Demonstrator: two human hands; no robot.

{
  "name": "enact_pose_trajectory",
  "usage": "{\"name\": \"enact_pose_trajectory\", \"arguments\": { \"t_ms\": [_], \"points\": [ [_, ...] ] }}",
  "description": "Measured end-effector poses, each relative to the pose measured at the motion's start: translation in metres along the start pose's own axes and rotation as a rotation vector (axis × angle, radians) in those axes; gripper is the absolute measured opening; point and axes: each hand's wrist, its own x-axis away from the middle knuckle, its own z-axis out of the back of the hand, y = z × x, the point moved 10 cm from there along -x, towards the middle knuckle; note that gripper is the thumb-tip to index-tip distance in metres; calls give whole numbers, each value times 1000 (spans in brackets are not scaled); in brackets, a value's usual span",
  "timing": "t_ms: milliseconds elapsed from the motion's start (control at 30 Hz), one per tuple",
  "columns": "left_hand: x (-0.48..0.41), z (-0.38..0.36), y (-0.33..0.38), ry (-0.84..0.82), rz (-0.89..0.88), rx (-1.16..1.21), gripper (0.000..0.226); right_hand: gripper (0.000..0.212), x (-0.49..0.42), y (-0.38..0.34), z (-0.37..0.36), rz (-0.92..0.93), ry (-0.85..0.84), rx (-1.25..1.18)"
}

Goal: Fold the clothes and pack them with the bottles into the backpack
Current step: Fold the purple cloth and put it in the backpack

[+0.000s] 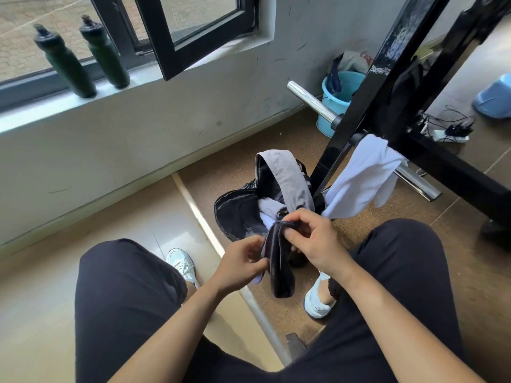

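The room had a shiny tan floor (110,217) and a white window sill (143,78) at the upper left of the frame. A green bottle (65,62) and a second green bottle (105,51) stood side by side on the sill, leaning a little. In the middle of the frame a black backpack (235,214) sat open on the floor, with light clothes inside. A gray cloth (287,178) hung over its top edge. To the right, a white cloth (362,178) hung on a shiny bar (312,102) of a black frame (367,92). A blue bucket (340,89) stood behind it by the wall. Just below the backpack, the left hand (240,261) pinched the side of a dark cloth (279,266). The right hand (315,241) pinched its top edge. The cloth hung down between the person's knees.
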Motion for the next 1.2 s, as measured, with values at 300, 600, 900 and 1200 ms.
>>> {"name": "enact_pose_trajectory", "arguments": {
  "t_ms": [300,600,900,1200],
  "points": [
    [-6,-5,-34,41,58,-216,20,5,-1,-47,51,98,262,2],
    [0,14,6,248,-199,-228,34,6,-9,-74,85,154,440,128],
    [-3,-14,10,-15,-29,186,13,9,-14,-81,73,136,411,19],
    [-4,12,-16,209,165,-252,18,9,-13,-83,83,168,367,49]
  ]
}}
